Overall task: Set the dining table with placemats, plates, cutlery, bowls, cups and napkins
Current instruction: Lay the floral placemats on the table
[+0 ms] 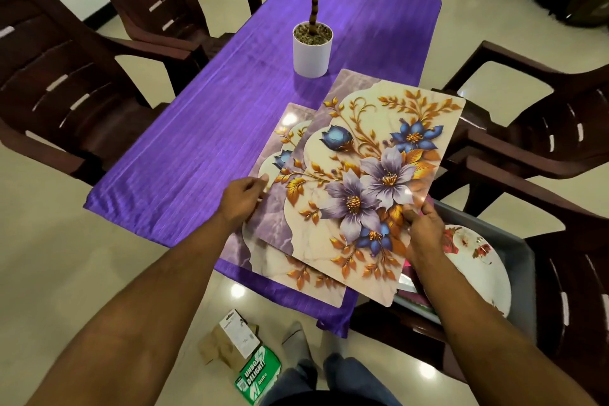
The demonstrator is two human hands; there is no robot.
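A floral placemat [369, 181] with purple and blue flowers is held tilted above the near right part of the purple-clothed table [204, 115]. My left hand [242, 199] pinches its left edge and my right hand [423, 229] grips its right edge. Under it a second matching placemat [296, 270] lies flat on the cloth near the table's front edge, mostly covered by the raised one. A white plate [478, 267] with red flowers rests in a grey bin [520, 250] on the chair at my right.
A white pot with a small plant [312, 48] stands at mid-table. Dark brown plastic chairs [59, 76] [540, 128] flank both sides. A green and brown carton [244, 359] lies on the tiled floor by my feet.
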